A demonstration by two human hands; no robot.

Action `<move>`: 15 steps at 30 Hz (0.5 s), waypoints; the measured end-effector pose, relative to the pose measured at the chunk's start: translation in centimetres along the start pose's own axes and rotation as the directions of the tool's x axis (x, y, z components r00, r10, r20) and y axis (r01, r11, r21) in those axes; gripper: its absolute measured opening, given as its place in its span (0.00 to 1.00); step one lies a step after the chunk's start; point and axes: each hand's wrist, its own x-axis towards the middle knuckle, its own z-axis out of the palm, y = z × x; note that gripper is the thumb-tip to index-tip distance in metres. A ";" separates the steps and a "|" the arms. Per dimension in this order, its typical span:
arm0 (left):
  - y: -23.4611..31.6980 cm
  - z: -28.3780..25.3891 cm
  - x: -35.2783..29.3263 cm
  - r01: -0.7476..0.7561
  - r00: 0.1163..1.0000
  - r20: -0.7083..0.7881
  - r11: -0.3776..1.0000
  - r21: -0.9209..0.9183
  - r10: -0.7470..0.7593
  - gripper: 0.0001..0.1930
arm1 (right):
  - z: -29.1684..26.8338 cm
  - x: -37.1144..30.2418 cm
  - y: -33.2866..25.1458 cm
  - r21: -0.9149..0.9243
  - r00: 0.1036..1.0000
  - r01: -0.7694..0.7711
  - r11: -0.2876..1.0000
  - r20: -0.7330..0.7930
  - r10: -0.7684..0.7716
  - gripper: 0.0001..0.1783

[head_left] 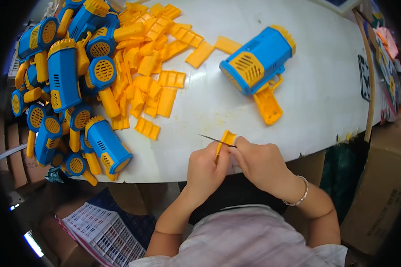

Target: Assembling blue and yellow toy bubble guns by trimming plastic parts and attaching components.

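— What do the hands hold at the white table's near edge?

— Left hand pinches a yellow plastic piece; right hand grips a thin blade against it, fingers closed. Blue-and-yellow toy lies beyond.

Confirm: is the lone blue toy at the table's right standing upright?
No. The blue toy lies on its side on the white table, its yellow handle flat against the tabletop, apart from the pile at left.
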 end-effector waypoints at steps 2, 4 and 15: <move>0.0 -0.2 0.3 -0.035 0.999 0.006 0.998 0.045 0.035 0.07 | 0.2 0.8 1.4 -0.056 0.999 0.013 0.998 -0.042 -0.015 0.10; 0.4 -0.3 -0.1 -0.021 1.000 0.011 0.999 0.026 0.021 0.06 | -0.2 1.3 3.3 -0.106 0.992 -0.089 0.990 -0.097 0.079 0.08; 0.3 0.3 0.5 -0.121 0.993 0.026 0.986 0.111 0.119 0.06 | 0.5 0.0 2.2 0.038 0.999 -0.031 0.999 0.023 0.030 0.10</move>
